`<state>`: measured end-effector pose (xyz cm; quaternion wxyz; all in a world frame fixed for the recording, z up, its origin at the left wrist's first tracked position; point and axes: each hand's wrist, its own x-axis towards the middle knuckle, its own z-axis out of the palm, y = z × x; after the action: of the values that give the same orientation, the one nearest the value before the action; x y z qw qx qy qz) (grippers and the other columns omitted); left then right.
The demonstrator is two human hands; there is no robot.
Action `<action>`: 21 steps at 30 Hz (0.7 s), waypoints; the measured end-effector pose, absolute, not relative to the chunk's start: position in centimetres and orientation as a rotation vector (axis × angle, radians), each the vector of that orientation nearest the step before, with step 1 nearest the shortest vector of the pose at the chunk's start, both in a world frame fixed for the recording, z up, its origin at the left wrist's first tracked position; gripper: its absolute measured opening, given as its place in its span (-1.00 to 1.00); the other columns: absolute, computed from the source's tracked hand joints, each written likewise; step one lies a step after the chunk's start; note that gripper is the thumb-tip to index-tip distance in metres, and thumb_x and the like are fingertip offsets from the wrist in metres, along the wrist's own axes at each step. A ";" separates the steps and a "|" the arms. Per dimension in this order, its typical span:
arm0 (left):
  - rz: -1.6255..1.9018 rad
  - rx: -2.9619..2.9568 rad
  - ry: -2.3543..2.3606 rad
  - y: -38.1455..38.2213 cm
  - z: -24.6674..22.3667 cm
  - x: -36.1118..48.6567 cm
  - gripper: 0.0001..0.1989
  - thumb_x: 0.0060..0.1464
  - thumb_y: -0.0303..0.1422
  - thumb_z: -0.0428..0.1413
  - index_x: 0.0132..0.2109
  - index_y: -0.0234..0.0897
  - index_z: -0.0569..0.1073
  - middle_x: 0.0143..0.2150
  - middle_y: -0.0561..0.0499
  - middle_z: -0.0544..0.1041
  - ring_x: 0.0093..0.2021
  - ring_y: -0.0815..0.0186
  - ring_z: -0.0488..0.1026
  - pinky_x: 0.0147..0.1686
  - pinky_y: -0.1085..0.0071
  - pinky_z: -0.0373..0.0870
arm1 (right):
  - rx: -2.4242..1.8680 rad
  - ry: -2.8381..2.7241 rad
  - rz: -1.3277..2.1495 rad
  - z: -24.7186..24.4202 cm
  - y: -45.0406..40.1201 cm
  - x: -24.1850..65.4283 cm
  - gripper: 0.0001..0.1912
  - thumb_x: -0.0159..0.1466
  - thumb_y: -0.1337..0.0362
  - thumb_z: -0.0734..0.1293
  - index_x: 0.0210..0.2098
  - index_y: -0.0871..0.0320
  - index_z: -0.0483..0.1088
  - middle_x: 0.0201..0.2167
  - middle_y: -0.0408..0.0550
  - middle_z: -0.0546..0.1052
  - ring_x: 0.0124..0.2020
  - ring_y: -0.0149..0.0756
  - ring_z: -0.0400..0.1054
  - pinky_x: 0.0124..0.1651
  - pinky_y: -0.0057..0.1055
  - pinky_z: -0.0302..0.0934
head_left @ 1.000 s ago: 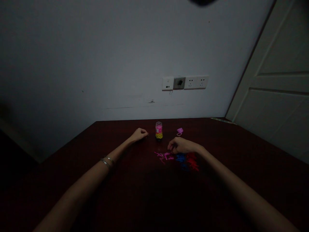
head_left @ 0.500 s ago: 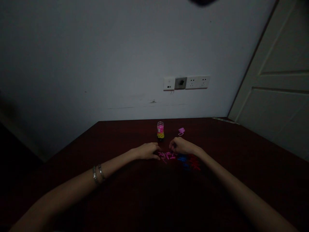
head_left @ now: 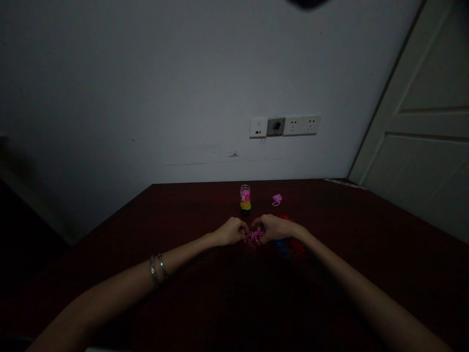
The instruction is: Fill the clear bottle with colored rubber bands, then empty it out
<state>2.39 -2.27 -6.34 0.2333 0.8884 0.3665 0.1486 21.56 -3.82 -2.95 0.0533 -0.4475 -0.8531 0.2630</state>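
A small loose pile of thin, bright pink strips [head_left: 252, 237] lies on the dark red-brown table [head_left: 198, 205] between the hands — just right of the left hand [head_left: 231, 231], just left of the right hand [head_left: 274, 227] — seemingly hemmed in to bunch it. Both hands have curled fingers; whether either is clamped on a strip, I cannot tell. The clear jar with pink and yellow contents [head_left: 245, 199] stands upright beyond, probably leaving the near space free. Blue pieces [head_left: 283, 249] lie right of the pile, perhaps grouped by colour.
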 end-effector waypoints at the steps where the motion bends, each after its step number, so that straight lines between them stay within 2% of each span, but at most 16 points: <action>1: 0.427 2.398 1.029 -2.4 -6.5 2.6 -0.70 -0.17 -0.58 -0.03 -0.32 -0.35 0.54 -0.47 0.02 0.50 -0.51 0.44 0.32 -0.48 0.56 0.19 | -1.346 -2.592 0.799 -2.9 -3.9 21.4 -0.60 -0.13 0.30 0.39 -0.24 0.20 0.43 -0.41 -0.14 0.46 -0.44 -0.41 0.29 -0.48 -0.56 0.08; 6: 0.485 2.251 1.072 -2.7 -6.5 3.1 -0.73 -0.20 -0.54 0.02 -0.32 -0.36 0.55 -0.49 0.03 0.49 -0.50 0.42 0.34 -0.51 0.56 0.19 | -1.271 -2.606 0.780 -3.2 -4.1 20.9 -0.66 -0.12 0.29 0.39 -0.30 0.20 0.43 -0.46 -0.16 0.46 -0.46 -0.42 0.29 -0.47 -0.56 0.06; 11: 0.514 2.168 1.090 -1.6 -5.8 2.1 -0.75 -0.21 -0.50 0.04 -0.32 -0.38 0.54 -0.49 0.02 0.49 -0.50 0.42 0.34 -0.52 0.56 0.20 | -1.260 -2.597 0.651 -4.2 -3.9 20.7 -0.61 -0.10 0.22 0.39 -0.25 0.21 0.45 -0.42 -0.10 0.49 -0.42 -0.36 0.31 -0.43 -0.52 0.09; 18: 0.704 2.098 1.284 2.9 -6.9 -1.0 -0.78 -0.17 -0.44 0.05 -0.34 -0.38 0.53 -0.49 0.01 0.48 -0.48 0.39 0.36 -0.48 0.53 0.25 | -1.214 -2.607 0.708 -4.7 -3.6 20.5 -0.76 0.02 0.24 0.33 -0.34 0.22 0.49 -0.42 -0.06 0.52 -0.43 -0.38 0.34 -0.43 -0.54 0.11; 21: 0.804 2.008 1.327 5.0 -7.6 -2.2 -0.78 -0.15 -0.44 0.03 -0.33 -0.37 0.52 -0.52 0.02 0.47 -0.49 0.39 0.37 -0.48 0.52 0.27 | -1.199 -2.636 0.688 -4.8 -3.5 20.3 -0.81 0.04 0.32 0.29 -0.37 0.23 0.49 -0.45 -0.06 0.52 -0.46 -0.40 0.33 -0.46 -0.56 0.09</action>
<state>-2.25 5.01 -7.61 0.2975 0.7555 0.4992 0.3026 20.31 -3.52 -4.79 0.0823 -0.4015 -0.8826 0.2303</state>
